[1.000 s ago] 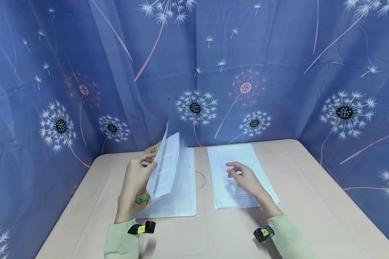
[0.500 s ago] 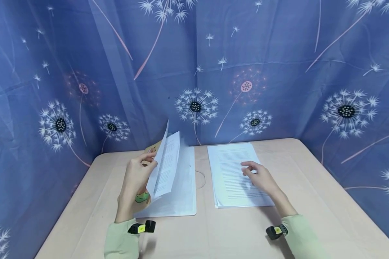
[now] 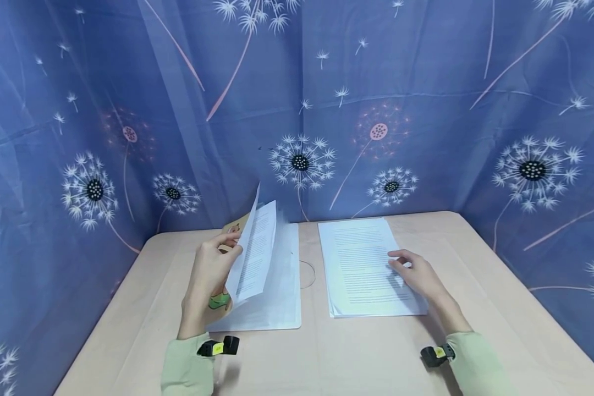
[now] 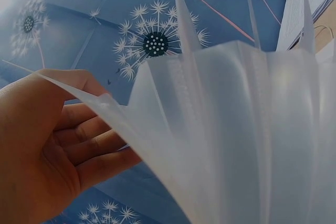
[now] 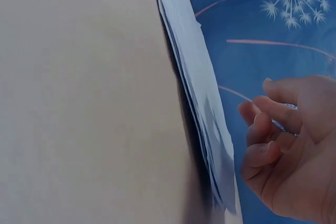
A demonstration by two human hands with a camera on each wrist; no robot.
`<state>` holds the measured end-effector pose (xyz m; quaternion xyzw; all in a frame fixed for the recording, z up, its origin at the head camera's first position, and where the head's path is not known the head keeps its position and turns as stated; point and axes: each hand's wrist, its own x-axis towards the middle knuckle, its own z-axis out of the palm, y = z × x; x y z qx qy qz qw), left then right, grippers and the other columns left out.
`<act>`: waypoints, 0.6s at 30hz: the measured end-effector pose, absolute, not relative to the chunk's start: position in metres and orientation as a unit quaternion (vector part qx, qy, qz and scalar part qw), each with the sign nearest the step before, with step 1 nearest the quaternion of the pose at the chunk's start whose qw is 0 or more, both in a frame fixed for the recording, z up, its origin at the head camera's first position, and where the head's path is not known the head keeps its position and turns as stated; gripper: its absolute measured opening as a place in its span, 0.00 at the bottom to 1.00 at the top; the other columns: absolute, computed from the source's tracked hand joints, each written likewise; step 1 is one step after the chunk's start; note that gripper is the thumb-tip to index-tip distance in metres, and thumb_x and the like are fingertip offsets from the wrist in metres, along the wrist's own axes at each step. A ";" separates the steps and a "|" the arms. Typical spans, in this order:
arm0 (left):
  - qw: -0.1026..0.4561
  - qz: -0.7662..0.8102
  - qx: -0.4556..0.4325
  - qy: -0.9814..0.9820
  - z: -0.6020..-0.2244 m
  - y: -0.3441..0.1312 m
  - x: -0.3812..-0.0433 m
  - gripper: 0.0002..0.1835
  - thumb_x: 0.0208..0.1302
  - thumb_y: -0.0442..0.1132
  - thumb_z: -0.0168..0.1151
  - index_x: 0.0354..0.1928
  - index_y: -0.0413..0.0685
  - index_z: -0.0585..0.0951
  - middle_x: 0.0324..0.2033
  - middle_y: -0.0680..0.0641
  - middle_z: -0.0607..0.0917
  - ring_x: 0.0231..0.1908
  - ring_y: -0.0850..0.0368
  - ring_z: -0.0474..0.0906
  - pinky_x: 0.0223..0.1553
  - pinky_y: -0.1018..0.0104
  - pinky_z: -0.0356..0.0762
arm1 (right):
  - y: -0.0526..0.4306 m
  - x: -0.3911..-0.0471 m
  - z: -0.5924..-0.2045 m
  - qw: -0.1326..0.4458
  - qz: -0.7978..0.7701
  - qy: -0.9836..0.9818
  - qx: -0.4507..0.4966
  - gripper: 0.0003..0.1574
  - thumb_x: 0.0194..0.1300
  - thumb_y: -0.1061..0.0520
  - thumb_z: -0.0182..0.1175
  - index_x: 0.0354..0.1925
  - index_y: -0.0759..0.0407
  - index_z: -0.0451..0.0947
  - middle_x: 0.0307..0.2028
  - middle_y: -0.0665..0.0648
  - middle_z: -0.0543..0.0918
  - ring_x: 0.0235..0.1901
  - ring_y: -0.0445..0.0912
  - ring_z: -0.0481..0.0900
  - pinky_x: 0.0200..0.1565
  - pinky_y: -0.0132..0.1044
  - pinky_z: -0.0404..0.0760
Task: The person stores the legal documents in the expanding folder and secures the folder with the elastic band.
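My left hand [image 3: 208, 269] pinches the raised, translucent sleeves of a display folder [image 3: 283, 300] between thumb and fingers. A printed sheet [image 3: 255, 253] shows among the raised pages, and part of a yellow cartoon cover [image 3: 219, 301] peeks out behind them. In the left wrist view, the cloudy plastic sleeves [image 4: 231, 124] fan out in folds, the nearest edge under the thumb. Above the right side of a stack of printed paper [image 3: 358, 242] is my right hand [image 3: 421, 278], fingers loosely bent and nothing in them. The right wrist view has the stack [image 5: 202, 93] edge-on, apart from the fingers.
Folder and stack lie side by side on a pale table [image 3: 346, 357], with a thin circular mark [image 3: 311, 275] between them. A blue dandelion-print curtain [image 3: 425, 110] stands behind the table and along both sides.
My right hand has moved to the right across the paper stack, from its middle toward its right edge. The left hand keeps its grip on the folder sleeves in the same place.
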<state>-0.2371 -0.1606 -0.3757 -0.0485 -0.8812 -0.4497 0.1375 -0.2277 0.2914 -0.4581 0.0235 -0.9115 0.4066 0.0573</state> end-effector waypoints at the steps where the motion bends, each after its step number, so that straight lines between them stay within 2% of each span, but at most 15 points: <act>1: 0.137 -0.451 -0.049 -0.881 -0.376 -0.160 -0.237 0.18 0.64 0.42 0.60 0.55 0.50 0.84 0.39 0.46 0.85 0.29 0.55 0.81 0.31 0.64 0.77 | 0.293 -0.228 -0.459 0.055 0.404 -0.913 0.021 0.26 0.74 0.51 0.54 0.62 0.66 0.74 0.43 0.65 0.82 0.24 0.46 0.77 0.26 0.33 0.76; 7: 0.133 -0.447 -0.044 -0.883 -0.378 -0.160 -0.237 0.19 0.64 0.41 0.60 0.56 0.49 0.84 0.39 0.45 0.85 0.30 0.55 0.81 0.31 0.65 0.77 | 0.303 -0.229 -0.463 0.049 0.399 -0.915 0.000 0.25 0.73 0.52 0.55 0.61 0.66 0.74 0.44 0.65 0.82 0.31 0.46 0.77 0.27 0.33 0.77; 13: 0.130 -0.448 -0.041 -0.884 -0.378 -0.159 -0.237 0.18 0.64 0.42 0.60 0.55 0.51 0.84 0.40 0.46 0.85 0.29 0.55 0.81 0.28 0.65 0.76 | 0.313 -0.230 -0.464 0.034 0.390 -0.920 -0.016 0.29 0.74 0.49 0.53 0.63 0.66 0.72 0.49 0.67 0.80 0.38 0.49 0.77 0.32 0.35 0.77; 18: 0.136 -0.448 -0.048 -0.882 -0.377 -0.158 -0.237 0.18 0.63 0.41 0.59 0.54 0.50 0.85 0.39 0.46 0.86 0.30 0.56 0.82 0.31 0.65 0.77 | 0.323 -0.229 -0.465 0.036 0.383 -0.923 -0.017 0.31 0.74 0.49 0.52 0.65 0.68 0.69 0.51 0.69 0.78 0.37 0.49 0.77 0.31 0.35 0.79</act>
